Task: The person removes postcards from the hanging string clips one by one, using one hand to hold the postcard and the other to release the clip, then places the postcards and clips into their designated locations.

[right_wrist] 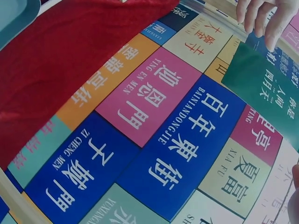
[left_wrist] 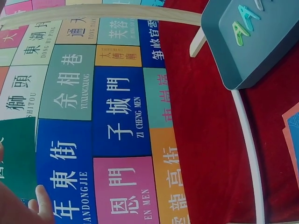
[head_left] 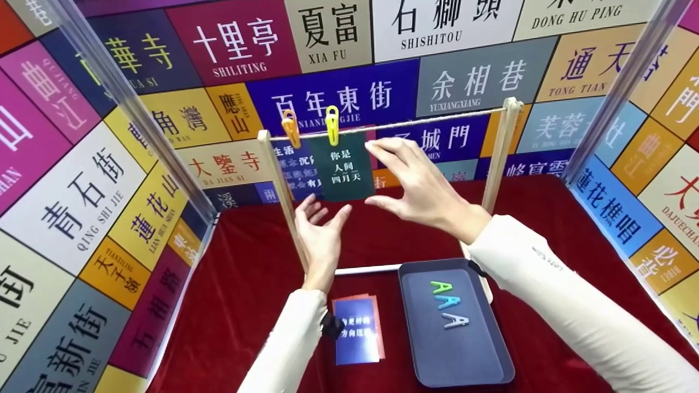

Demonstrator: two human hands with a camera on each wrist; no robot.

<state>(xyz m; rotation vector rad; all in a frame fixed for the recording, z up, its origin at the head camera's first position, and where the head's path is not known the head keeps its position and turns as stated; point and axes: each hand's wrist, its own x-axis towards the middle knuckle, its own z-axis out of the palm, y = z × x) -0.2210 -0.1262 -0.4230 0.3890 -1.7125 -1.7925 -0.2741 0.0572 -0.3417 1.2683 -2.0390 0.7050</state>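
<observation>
A dark green card (head_left: 349,169) with white writing hangs from the rope (head_left: 426,119) by a yellow clothespin (head_left: 332,125). Left of it, a blue card (head_left: 295,169) hangs under an orange clothespin (head_left: 291,129), partly overlapped by the green one. My left hand (head_left: 319,234) is raised below the green card's lower left, palm up, fingers loosely bent and holding nothing. My right hand (head_left: 428,183) is at the green card's right edge, thumb and fingers spread apart. In the right wrist view the green card (right_wrist: 259,81) shows below the left hand's fingers (right_wrist: 271,28).
A wooden frame (head_left: 499,158) carries the rope. On the red cloth (head_left: 240,305), a grey tray (head_left: 453,360) holds green, blue and grey clothespins (head_left: 455,320). Left of the tray lies a blue card (head_left: 356,349) over a red one. Sign-covered walls (head_left: 338,93) stand behind and at the sides.
</observation>
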